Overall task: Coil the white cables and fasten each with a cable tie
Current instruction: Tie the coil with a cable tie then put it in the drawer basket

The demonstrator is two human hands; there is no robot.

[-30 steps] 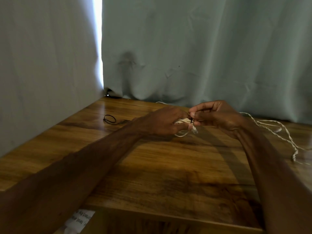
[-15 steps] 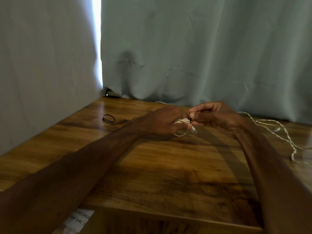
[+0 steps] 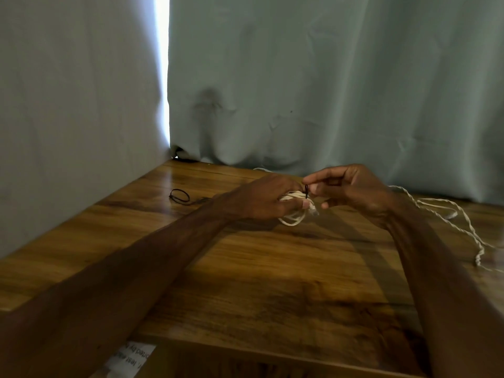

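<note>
Wooden table (image 3: 245,268) by grey curtains: just above it, the coiled white cable (image 3: 294,196) is gripped in the left hand (image 3: 261,200), while the right hand (image 3: 354,189) pinches a black cable tie (image 3: 306,190) at the coil. Fastening looks underway; the next move is likely cinching the tie tight. Loose white cables (image 3: 414,201) lie to the right.

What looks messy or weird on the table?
The loose white cable on the right sprawls twisted across the table, not yet coiled. A spare black tie lies alone on the left. Nothing looks spilled or broken.
</note>
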